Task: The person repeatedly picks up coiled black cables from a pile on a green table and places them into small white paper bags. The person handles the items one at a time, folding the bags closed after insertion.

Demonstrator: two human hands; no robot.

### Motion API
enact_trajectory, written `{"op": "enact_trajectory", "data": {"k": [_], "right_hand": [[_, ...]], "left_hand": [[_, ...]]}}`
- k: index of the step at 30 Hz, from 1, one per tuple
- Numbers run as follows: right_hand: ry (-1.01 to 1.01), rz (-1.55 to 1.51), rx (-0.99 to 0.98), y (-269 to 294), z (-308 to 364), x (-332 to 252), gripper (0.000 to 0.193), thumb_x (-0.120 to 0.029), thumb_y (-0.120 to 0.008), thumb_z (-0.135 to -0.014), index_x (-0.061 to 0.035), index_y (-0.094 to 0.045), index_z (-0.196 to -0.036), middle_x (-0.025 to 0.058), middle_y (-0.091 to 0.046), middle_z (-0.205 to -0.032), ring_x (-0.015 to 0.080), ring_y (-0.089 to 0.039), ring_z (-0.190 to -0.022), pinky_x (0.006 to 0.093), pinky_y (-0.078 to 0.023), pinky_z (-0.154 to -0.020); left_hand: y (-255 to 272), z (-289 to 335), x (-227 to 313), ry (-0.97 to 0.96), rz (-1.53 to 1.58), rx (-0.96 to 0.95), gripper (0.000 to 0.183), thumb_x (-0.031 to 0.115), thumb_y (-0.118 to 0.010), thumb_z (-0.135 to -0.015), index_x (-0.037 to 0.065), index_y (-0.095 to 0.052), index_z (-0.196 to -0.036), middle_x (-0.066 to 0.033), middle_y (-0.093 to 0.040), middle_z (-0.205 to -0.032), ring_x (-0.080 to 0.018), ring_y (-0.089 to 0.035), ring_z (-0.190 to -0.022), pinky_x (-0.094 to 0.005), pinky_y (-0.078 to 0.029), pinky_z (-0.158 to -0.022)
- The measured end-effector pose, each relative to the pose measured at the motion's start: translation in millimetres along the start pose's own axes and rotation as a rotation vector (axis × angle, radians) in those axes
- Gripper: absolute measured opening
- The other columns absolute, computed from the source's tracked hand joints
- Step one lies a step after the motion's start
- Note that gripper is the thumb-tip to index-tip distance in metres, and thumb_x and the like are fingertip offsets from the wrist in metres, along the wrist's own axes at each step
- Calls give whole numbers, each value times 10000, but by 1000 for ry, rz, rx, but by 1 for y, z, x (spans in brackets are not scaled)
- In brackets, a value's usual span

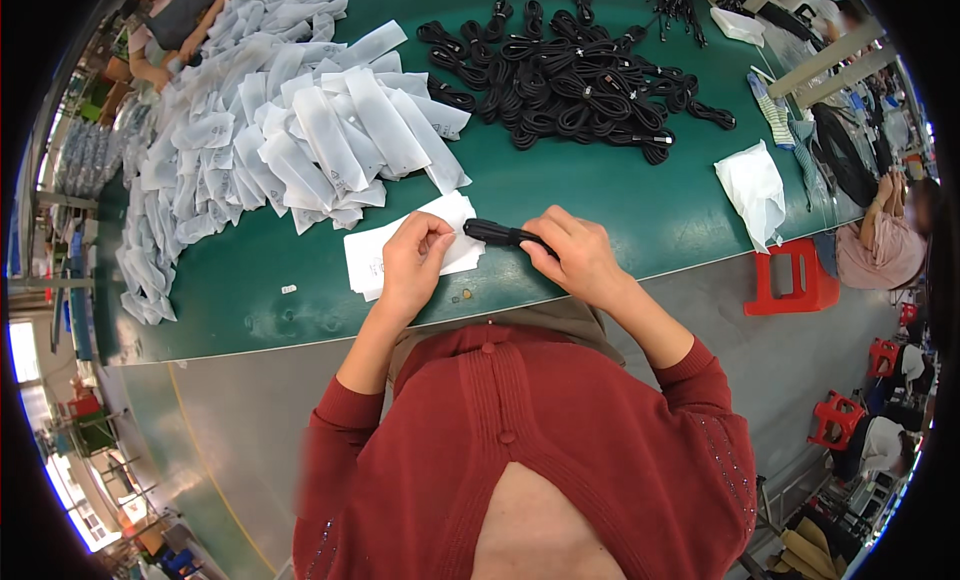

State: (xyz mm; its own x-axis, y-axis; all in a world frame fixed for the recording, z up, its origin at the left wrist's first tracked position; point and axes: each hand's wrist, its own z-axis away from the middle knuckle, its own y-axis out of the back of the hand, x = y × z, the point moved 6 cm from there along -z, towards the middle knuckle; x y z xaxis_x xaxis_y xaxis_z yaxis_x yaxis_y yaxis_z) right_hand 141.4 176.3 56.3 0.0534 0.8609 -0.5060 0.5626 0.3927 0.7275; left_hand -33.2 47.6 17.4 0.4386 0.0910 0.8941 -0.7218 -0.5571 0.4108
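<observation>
My right hand (pixel 580 255) is closed around one end of a coiled black cable (pixel 500 233), bundled flat. The cable's free end points left, over the edge of a stack of flat white bags (pixel 365 255). At that stack my left hand (pixel 415 263) has its thumb and forefinger pinched together on the top bag near the cable's tip. How much of the bag lies between the fingers is partly hidden. Beyond my left hand, a large heap of frosted white bags (pixel 340 135) covers the left of the table. A pile of coiled black cables (pixel 580 80) lies beyond my right hand.
The green table (pixel 600 200) ends just in front of my body. A crumpled white bag (pixel 752 192) lies at its right edge, near a red stool (pixel 795 280). Another person's arms (pixel 185 45) reach in at the far left. A person (pixel 885 240) sits at the right.
</observation>
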Motion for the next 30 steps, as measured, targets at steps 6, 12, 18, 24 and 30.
{"op": "enact_trajectory", "data": {"k": [6,12,18,24,30], "right_hand": [[-161,-363,-228,-25,-1,17,209,-195,-661,-911,-22,-637,-1025,106,-631,-864,291,-625,-732,375,-500,-664],[-376,-620,-142,-36,-9,8,194,-184,-662,-922,-40,-669,-1052,103,-624,-910,229,-600,-781,334,-502,-716],[88,-425,-15,-19,-20,-9,293,-25,-712,-842,-117,-716,-1120,105,-542,-1071,239,-579,-907,322,-514,-758],[243,-399,70,-16,-22,-12,389,34,-739,-763,-131,-731,-1115,110,-548,-1064,256,-570,-954,336,-521,-778],[35,-364,192,1,-13,0,326,30,-742,-781,-95,-732,-1082,109,-578,-1030,236,-595,-870,315,-522,-705]], "left_hand": [[-4,2,13,-134,26,-75,97,-21,-682,-830,17,-613,-887,-39,-608,-926,-151,-534,-794,-270,-431,-704],[0,-3,35,-369,-208,-41,124,-28,-682,-794,40,-602,-858,-68,-624,-961,-214,-558,-915,-319,-437,-740],[23,-15,21,-178,-16,-19,85,53,-681,-836,41,-608,-878,-55,-616,-1004,-152,-508,-860,-263,-394,-732],[19,-11,18,-127,31,-65,68,54,-660,-857,27,-605,-888,-51,-595,-1008,-123,-479,-834,-249,-394,-735],[31,-9,10,-99,51,48,79,14,-667,-839,28,-606,-888,-68,-610,-991,-181,-532,-836,-279,-422,-713]]}}
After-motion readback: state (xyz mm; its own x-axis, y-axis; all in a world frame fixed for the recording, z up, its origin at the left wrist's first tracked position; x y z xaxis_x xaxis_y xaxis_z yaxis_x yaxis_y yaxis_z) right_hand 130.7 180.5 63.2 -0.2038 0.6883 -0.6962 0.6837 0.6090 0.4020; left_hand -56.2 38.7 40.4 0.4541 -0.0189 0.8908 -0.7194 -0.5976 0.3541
